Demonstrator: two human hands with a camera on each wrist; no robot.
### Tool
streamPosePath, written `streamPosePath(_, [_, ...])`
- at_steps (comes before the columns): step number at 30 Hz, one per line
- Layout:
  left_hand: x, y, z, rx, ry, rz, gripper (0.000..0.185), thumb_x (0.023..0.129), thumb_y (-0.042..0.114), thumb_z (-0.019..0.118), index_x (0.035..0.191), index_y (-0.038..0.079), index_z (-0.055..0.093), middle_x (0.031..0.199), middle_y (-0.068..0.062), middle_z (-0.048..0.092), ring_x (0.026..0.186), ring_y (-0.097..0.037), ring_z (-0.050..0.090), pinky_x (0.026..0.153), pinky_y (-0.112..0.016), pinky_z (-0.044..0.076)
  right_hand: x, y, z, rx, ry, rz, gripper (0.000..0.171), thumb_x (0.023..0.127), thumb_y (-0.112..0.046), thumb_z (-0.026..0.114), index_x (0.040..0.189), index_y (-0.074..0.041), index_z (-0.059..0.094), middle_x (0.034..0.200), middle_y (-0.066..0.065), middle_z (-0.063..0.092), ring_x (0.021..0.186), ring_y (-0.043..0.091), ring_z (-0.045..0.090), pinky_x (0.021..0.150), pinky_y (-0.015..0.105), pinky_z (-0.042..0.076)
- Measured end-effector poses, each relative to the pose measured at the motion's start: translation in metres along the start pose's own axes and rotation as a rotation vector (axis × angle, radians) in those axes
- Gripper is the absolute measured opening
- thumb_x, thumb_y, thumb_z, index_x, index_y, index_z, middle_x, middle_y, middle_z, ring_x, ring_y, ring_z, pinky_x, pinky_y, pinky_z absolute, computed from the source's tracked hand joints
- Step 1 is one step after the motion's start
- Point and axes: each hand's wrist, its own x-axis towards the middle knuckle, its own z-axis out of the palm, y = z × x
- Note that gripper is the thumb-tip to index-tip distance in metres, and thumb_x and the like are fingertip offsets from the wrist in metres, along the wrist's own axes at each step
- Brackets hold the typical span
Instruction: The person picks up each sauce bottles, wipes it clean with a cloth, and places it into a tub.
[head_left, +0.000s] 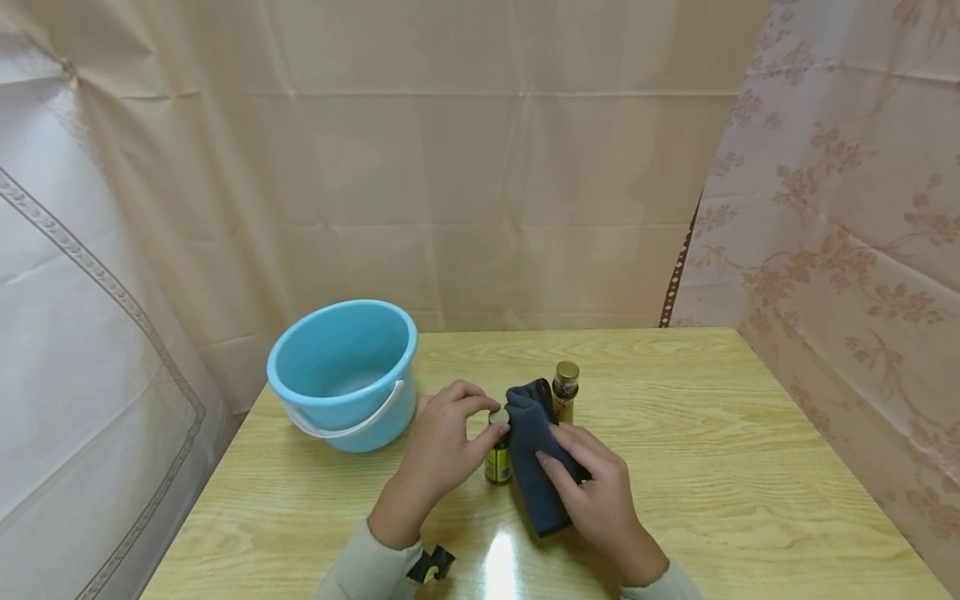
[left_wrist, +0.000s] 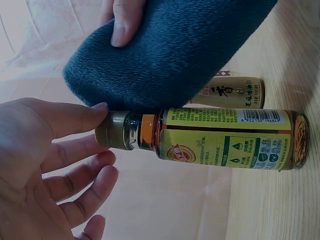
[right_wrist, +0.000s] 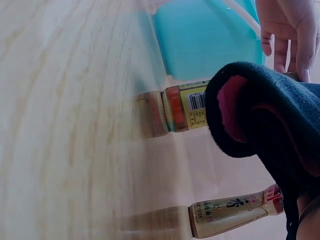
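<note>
Hands (head_left: 517, 467) on bottle (head_left: 498, 454), cloth (head_left: 534, 450)

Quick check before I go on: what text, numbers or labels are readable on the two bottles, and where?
"6 922130 19684": under the barcode on the green-labelled bottle whose cap the left hand touches; the last digit is cut off.
"100" with unclear letters after it: on the tan-labelled bottle behind it, beside a large Chinese character.
All other label print, and the barcode on the same green-labelled bottle in the right wrist view: too small or blurred.
</note>
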Motion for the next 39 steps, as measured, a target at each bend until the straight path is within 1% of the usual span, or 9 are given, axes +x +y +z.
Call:
streamPosePath(2, [0.0,0.0003,0.0,-0.001,0.0,0.004,0.026,0.093,0.042,0.078,0.108,0.021,0.081,0.111,0.009,0.068,0.103,-0.013,0.064,0.089,-0.041,0.041,0.0005,-0.0002,-0.0002,0.013,0.01,-0.008,0.044,0.088,0.0,0.079,0.129,-0.014,0.073,0.122,0.003,0.073,0.111,0.019,0.072,0.087,0.017,0.056])
streamPosePath(5, [-0.0001,0.0005,-0.0001,-0.003,0.002,0.008,0.025,0.093,0.041,0.078,0.108,0.021,0.08,0.11,0.009,0.068,0.102,-0.013,0.064,0.089,-0.041,0.041,0.0007,-0.0005,-0.0003,0.017,0.003,0.001,0.043,0.089,0.0,0.079,0.129,-0.015,0.073,0.122,0.002,0.073,0.111,0.018,0.072,0.087,0.018,0.056])
streamPosePath(11, [-0.0003,0.0006,-0.0003,-0.004,0.004,0.013,0.026,0.093,0.041,0.078,0.109,0.02,0.08,0.111,0.008,0.068,0.102,-0.014,0.065,0.09,-0.042,0.041,-0.0001,-0.0004,-0.0002,-0.005,-0.048,0.073,0.041,0.092,-0.008,0.079,0.13,-0.02,0.073,0.124,-0.002,0.072,0.11,0.018,0.072,0.087,0.018,0.056])
streamPosePath(16, [-0.0004,0.0006,-0.0005,-0.005,-0.001,0.013,0.026,0.094,0.041,0.077,0.109,0.02,0.08,0.111,0.007,0.068,0.102,-0.014,0.064,0.09,-0.042,0.041,0.0005,-0.0007,-0.0011,-0.036,-0.095,0.132,0.037,0.094,-0.017,0.078,0.13,-0.025,0.072,0.125,-0.006,0.071,0.113,0.016,0.071,0.091,0.018,0.055])
streamPosePath(18, [-0.0004,0.0004,-0.0006,-0.008,-0.002,0.014,0.026,0.094,0.04,0.077,0.109,0.019,0.081,0.111,0.007,0.068,0.103,-0.015,0.064,0.09,-0.042,0.041,0.0006,-0.0002,-0.0012,-0.052,-0.108,0.136,0.036,0.094,-0.018,0.078,0.129,-0.025,0.073,0.125,-0.007,0.071,0.113,0.015,0.07,0.091,0.018,0.054])
streamPosePath(23, [-0.0002,0.0003,-0.0005,-0.012,-0.003,0.015,0.026,0.094,0.04,0.077,0.109,0.019,0.081,0.11,0.007,0.068,0.102,-0.015,0.064,0.09,-0.042,0.041,-0.0008,0.0041,-0.0004,-0.114,-0.126,0.114,0.034,0.094,-0.019,0.079,0.128,-0.022,0.074,0.124,-0.006,0.072,0.113,0.015,0.07,0.092,0.02,0.055])
streamPosePath(28, [0.0003,0.0009,-0.0006,-0.008,-0.001,0.012,0.025,0.093,0.041,0.078,0.108,0.02,0.081,0.109,0.008,0.068,0.102,-0.014,0.065,0.09,-0.041,0.041,-0.0026,0.0078,0.0008,-0.154,-0.148,0.117,0.033,0.093,-0.02,0.079,0.126,-0.019,0.075,0.123,-0.004,0.073,0.113,0.017,0.071,0.089,0.03,0.059])
streamPosePath(33, [0.0,0.0009,-0.0009,-0.011,0.0,0.016,0.026,0.093,0.04,0.078,0.109,0.019,0.081,0.11,0.006,0.069,0.102,-0.015,0.065,0.09,-0.043,0.041,-0.0031,0.0074,0.0014,-0.157,-0.182,0.183,0.032,0.092,-0.022,0.08,0.124,-0.021,0.076,0.123,-0.005,0.073,0.113,0.015,0.071,0.086,0.036,0.06])
streamPosePath(39, [-0.0005,0.0007,-0.0015,-0.002,0.002,0.021,0.025,0.093,0.04,0.078,0.109,0.021,0.08,0.11,0.006,0.069,0.102,-0.015,0.065,0.09,-0.044,0.041,-0.0033,0.0083,0.0024,-0.171,-0.239,0.287,0.032,0.092,-0.024,0.081,0.124,-0.025,0.076,0.122,-0.009,0.073,0.111,0.01,0.07,0.085,0.032,0.059])
